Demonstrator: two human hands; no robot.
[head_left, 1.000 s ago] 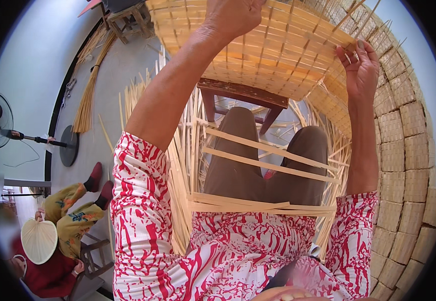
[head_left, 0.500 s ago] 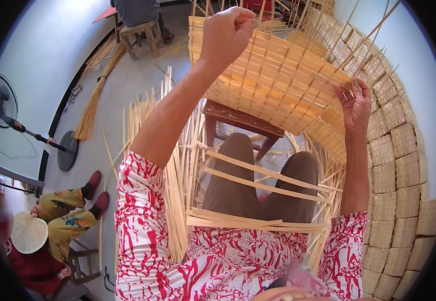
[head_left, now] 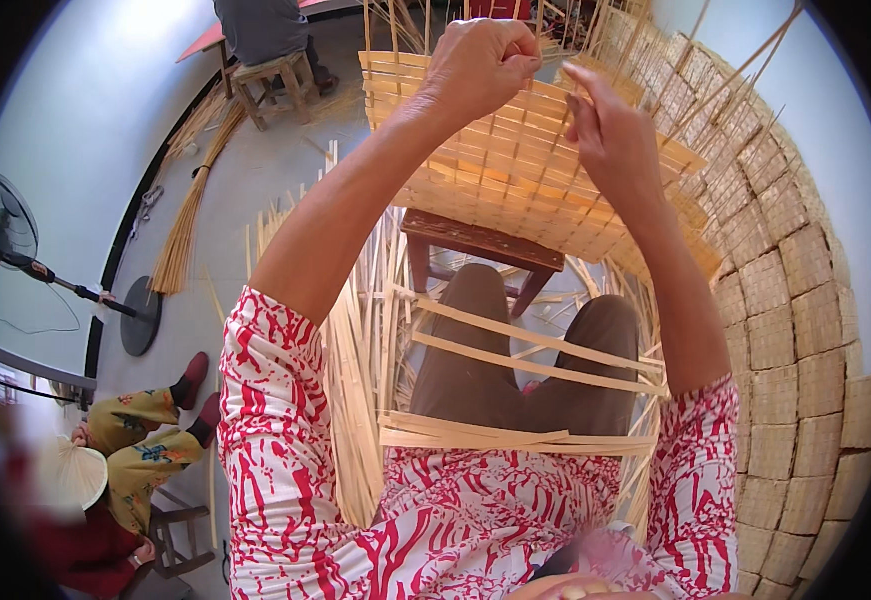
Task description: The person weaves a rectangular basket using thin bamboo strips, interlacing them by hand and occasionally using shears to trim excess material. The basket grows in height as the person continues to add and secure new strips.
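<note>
1. A grey concrete floor (head_left: 255,190) is spreading out below pale walls, with loose bamboo strips (head_left: 365,400) lying around the person's knees and a stack of finished woven squares (head_left: 805,330) rising along the right side.
2. The left hand (head_left: 480,62) is reaching up and forward, arm nearly straight, its fingers curling into a tight fist that is pinching a thin strip at the top edge of the woven bamboo mat (head_left: 515,170).
3. The right hand (head_left: 610,140) is lifting beside it, wrist bent, its fingers held close together and resting against the mat's weave; whether it is gripping a strip I cannot tell.
4. The mat is standing tilted in front of the person, its lower edge lying over a small wooden stool (head_left: 475,245) just past the knees.
5. Long flat strips are crossing the lap between the two red-and-white patterned sleeves.
6. Farther left, a bundle of bamboo sticks (head_left: 185,220) is lying on the floor, and a standing fan (head_left: 5,225) is sitting near the wall.
7. Another person in yellow patterned trousers (head_left: 140,440) is sitting at lower left, and someone else is sitting on a wooden stool at the top.
</note>
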